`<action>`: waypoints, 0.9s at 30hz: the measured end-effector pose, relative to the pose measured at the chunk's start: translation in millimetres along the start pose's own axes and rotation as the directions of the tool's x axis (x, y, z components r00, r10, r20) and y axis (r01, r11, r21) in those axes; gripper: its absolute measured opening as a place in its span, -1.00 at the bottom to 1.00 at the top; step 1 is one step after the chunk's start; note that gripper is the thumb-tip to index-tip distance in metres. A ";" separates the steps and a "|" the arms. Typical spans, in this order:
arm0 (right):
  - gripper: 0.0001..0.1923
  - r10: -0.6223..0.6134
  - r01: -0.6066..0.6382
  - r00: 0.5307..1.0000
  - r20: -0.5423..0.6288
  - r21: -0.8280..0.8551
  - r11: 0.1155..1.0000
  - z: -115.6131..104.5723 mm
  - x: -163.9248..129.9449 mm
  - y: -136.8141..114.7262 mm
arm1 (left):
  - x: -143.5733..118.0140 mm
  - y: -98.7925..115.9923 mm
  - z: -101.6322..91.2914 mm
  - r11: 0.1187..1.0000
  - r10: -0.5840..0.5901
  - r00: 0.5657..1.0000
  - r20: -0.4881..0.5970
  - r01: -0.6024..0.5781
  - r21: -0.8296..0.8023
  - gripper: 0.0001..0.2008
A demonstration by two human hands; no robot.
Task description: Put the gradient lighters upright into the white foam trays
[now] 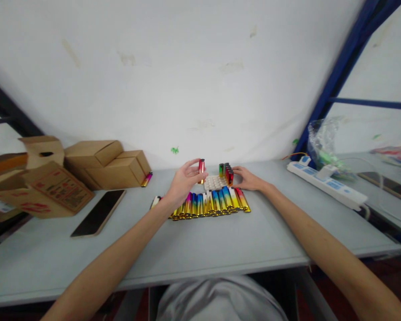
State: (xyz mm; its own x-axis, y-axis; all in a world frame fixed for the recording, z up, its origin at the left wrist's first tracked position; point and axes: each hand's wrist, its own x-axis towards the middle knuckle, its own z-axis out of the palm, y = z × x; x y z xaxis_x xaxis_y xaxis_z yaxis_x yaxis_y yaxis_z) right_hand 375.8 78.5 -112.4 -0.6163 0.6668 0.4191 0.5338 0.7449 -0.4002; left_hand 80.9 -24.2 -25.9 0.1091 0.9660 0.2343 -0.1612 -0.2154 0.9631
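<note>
While pinching red lighter (201, 167) upright at frame centre, left hand (182, 185) clamped on it; right hand (249, 179) rests fingers against standing lighters (227, 171) in white tray (215, 182). Risk: nudge topples them onto lighter row (210, 203) on tabletop (220, 245).

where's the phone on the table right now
In the head view the phone lies flat, screen up, on the left of the table, just in front of the cardboard boxes, left of the left hand.
</note>
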 end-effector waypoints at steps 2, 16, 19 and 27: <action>-0.34 -0.004 0.004 1.000 -0.001 -0.004 1.000 -0.2 0.1 0.3 | -4.1 -2.8 3.4 1.000 -0.024 0.999 0.022 0.023 0.012 -0.54; -0.32 -0.010 0.010 1.000 0.008 -0.012 1.000 1.2 -1.1 6.9 | -27.4 0.2 -1.6 0.990 -0.129 0.974 0.189 0.117 0.074 -0.52; -0.32 -0.018 0.018 1.000 -0.001 -0.004 1.000 2.0 -1.4 9.1 | -27.8 -4.1 -1.3 0.992 -0.089 0.981 0.172 0.072 0.103 -0.49; -0.27 -0.004 0.004 1.000 0.011 -0.011 1.000 1.2 -2.4 9.7 | -30.6 -12.5 -5.1 0.941 0.005 0.999 0.053 -0.023 0.338 -0.44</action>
State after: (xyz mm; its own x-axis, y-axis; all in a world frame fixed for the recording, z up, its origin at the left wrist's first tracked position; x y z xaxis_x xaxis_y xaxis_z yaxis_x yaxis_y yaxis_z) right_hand 381.8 84.1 -118.2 -0.6247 0.6637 0.4114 0.5379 0.7477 -0.3893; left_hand 74.6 -50.4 -45.7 0.1596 0.9560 0.2460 0.1770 -0.2729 0.9456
